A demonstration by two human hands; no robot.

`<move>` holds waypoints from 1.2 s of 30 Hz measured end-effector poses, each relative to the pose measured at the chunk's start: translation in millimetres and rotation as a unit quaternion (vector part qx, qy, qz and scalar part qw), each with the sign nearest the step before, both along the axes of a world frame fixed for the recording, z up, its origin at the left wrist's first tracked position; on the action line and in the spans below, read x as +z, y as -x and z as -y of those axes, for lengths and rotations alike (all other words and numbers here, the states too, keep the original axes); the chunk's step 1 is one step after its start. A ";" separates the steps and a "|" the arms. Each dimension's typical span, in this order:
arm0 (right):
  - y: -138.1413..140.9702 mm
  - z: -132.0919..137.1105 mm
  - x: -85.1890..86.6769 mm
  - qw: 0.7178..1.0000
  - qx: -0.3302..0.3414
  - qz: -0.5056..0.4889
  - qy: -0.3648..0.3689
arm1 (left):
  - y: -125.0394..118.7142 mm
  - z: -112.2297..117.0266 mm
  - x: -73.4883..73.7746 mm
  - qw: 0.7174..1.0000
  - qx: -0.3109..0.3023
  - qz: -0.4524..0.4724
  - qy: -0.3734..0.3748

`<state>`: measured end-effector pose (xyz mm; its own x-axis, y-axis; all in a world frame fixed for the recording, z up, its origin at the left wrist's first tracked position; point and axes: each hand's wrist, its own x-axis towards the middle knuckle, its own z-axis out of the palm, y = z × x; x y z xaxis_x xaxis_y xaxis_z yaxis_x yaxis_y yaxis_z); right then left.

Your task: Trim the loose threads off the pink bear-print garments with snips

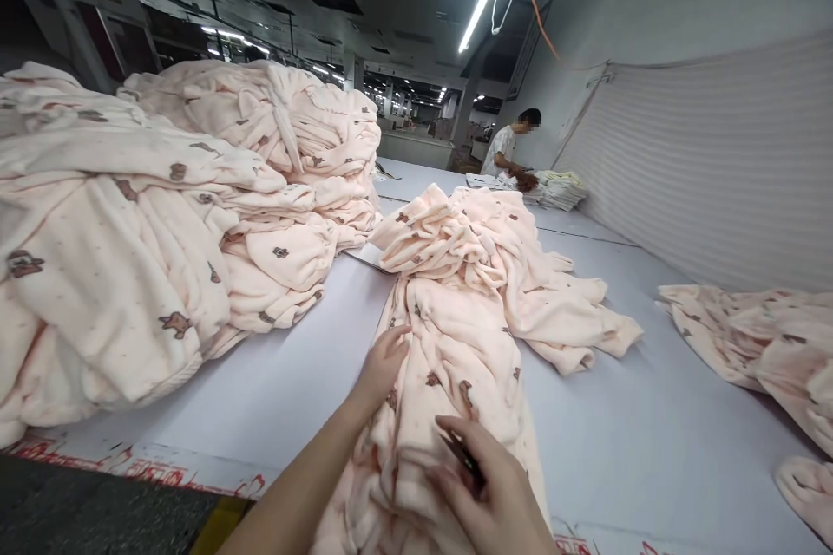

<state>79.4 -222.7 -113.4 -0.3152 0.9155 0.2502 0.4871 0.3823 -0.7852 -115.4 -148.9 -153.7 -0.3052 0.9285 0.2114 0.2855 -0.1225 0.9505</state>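
Note:
A pale pink fleece garment [455, 338] with small brown bear prints lies stretched along the white table [312, 381] toward me. My left hand [383, 364] rests on its left edge, fingers curled over the cloth. Close to me, my right hand [485, 486] presses on the bunched near end, fingers bent into the folds around something dark that I cannot make out. More of the same fabric is heaped just beyond [495, 251].
A tall stack of the same pink garments [162, 217] fills the left side. Loose pieces [761, 338] lie at the right by the ribbed wall. A person in a white shirt [504, 147] works at the far end beside a folded pile [560, 189].

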 end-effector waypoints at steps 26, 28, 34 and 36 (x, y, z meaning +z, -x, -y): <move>-49.3 -12.5 56.5 0.988 0.019 0.156 -0.004 | -74.4 79.2 -5.7 0.956 0.020 -0.175 -0.235; -48.7 -12.4 59.2 0.987 0.036 0.159 0.004 | -71.3 77.3 -4.1 0.941 0.002 -0.213 -0.264; -41.1 -15.9 61.7 0.981 0.031 0.189 -0.010 | -71.5 77.7 -3.6 0.937 0.002 -0.208 -0.279; -38.7 -17.0 63.7 0.976 0.035 0.214 -0.024 | -71.8 77.8 -4.0 0.935 -0.001 -0.212 -0.283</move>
<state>118.1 -205.7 -49.6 -0.4620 0.8781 0.1241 0.7380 0.4583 -0.4952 -43.6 -226.7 -157.8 -0.0816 0.6318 0.7708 0.6218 -0.5722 0.5348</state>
